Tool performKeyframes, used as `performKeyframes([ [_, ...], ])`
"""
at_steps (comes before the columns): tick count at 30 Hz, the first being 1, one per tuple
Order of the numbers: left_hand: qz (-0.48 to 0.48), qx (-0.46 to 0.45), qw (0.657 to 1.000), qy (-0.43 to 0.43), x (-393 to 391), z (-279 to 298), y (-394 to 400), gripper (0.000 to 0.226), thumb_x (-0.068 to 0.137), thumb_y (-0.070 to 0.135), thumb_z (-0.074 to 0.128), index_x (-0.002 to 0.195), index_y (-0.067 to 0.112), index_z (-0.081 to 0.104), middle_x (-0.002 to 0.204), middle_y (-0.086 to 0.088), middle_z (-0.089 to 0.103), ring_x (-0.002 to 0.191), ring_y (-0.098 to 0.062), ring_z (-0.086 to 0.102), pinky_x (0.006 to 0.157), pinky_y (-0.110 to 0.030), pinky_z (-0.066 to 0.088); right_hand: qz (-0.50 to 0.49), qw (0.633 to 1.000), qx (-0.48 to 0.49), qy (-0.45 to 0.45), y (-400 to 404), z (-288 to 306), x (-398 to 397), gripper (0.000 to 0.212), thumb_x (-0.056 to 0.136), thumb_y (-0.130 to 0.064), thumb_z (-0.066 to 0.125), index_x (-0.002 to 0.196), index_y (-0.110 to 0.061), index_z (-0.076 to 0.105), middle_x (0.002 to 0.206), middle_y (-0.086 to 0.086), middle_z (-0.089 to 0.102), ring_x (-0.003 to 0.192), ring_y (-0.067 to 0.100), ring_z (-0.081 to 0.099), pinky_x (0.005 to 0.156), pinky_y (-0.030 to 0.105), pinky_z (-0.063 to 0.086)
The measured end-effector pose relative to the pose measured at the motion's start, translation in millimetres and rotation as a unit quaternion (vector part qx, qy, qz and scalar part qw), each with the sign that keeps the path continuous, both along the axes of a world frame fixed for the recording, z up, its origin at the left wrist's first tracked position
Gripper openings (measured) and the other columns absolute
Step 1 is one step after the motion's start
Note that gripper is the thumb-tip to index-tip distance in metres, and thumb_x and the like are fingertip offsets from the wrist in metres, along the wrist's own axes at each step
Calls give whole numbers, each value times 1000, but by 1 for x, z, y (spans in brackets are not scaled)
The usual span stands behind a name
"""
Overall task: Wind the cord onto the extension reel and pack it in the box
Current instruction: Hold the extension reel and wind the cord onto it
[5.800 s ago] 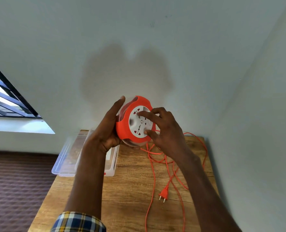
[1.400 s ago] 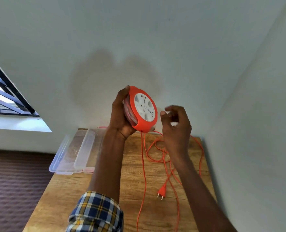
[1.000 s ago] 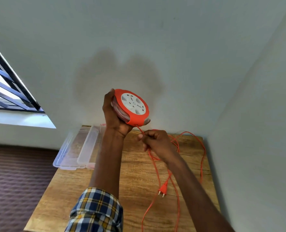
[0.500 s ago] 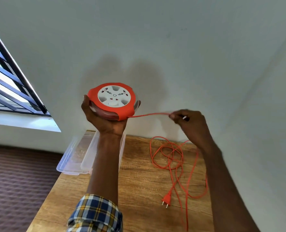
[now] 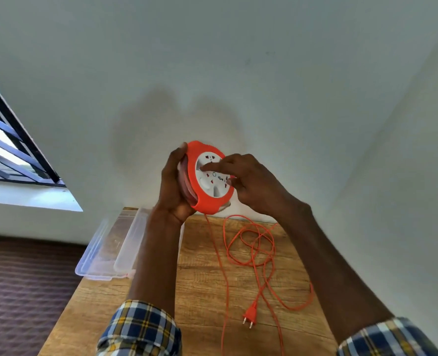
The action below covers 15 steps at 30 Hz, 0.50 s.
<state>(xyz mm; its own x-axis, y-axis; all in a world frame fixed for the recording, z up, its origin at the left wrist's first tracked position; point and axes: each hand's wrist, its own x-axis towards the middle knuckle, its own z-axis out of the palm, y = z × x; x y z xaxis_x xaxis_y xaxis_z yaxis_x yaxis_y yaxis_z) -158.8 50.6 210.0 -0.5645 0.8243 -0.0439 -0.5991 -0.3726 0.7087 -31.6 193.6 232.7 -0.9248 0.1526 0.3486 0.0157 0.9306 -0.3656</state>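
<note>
Left grip point(image 5: 173, 187) around orange-rimmed reel point(image 5: 207, 181)

Wooden desk point(image 5: 202, 283) set against a pale wall. A clear plastic box point(image 5: 105, 253) is placed at its far left edge. Loose loops of orange cord point(image 5: 251, 242) are spread over the right half, with the plug point(image 5: 250, 314) lying flat near the front.
</note>
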Motion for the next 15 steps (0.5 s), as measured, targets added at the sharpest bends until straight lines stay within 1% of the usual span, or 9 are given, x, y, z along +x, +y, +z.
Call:
performKeyframes([
  [2,-29,-13,999,-14,-1,-2,-1,62,97,60,50,125,11,74,120,-19,73,105,-37,72,92,-49,62,9,998,7,-60,7,0,1,62,97,-13,59,145,-50,49,126,0,62,113,25,50,91,44,49],
  [4,-33,-28,999,-25,-1,-6,0,66,99,60,51,137,10,66,127,-21,69,110,-38,69,94,-49,60,11,997,10,-80,7,2,5,63,94,-31,70,146,-56,44,122,-5,64,110,19,47,91,40,47],
  [6,-31,-39,998,-29,1,-8,2,65,101,57,52,145,9,58,132,-22,62,118,-40,63,102,-51,56,-7,997,34,-76,2,2,9,66,88,-46,74,144,-59,43,122,-10,66,107,14,47,85,36,45],
  [8,-32,-41,998,-30,6,-5,6,59,100,53,55,139,8,59,130,-22,60,122,-40,59,109,-52,49,-71,995,49,-49,-6,-3,7,66,79,-57,74,139,-62,46,115,-13,69,105,13,54,80,32,46],
  [9,-37,-37,998,-28,7,-4,8,58,99,52,57,136,7,60,129,-23,60,121,-40,59,111,-53,46,-120,992,29,-25,-10,-6,5,66,74,-64,73,136,-63,49,109,-13,71,103,14,60,79,31,47],
  [11,-36,-38,998,-18,6,-5,12,59,98,49,61,135,4,63,132,-26,60,123,-43,58,117,-56,41,-205,975,-81,36,-20,-17,0,66,67,-77,69,129,-54,60,103,-12,76,98,13,70,81,31,55],
  [13,-38,-43,998,-5,3,-8,15,56,100,49,59,133,3,66,131,-26,63,124,-43,58,120,-57,39,-244,950,-181,67,-26,-23,-5,65,72,-80,65,123,-39,66,108,-7,78,97,15,73,82,35,60],
  [14,-42,-47,998,-4,5,-8,15,56,101,50,57,132,4,67,128,-24,65,123,-42,58,119,-57,40,-252,950,-176,60,-28,-23,-4,63,78,-79,63,123,-35,66,109,-5,78,97,17,74,81,35,60],
  [15,-47,-48,998,-5,5,-8,15,57,102,51,55,132,4,67,127,-23,66,123,-42,58,117,-56,41,-256,955,-139,54,-28,-22,-3,62,82,-79,59,123,-34,66,107,-3,78,96,18,74,80,34,58],
])
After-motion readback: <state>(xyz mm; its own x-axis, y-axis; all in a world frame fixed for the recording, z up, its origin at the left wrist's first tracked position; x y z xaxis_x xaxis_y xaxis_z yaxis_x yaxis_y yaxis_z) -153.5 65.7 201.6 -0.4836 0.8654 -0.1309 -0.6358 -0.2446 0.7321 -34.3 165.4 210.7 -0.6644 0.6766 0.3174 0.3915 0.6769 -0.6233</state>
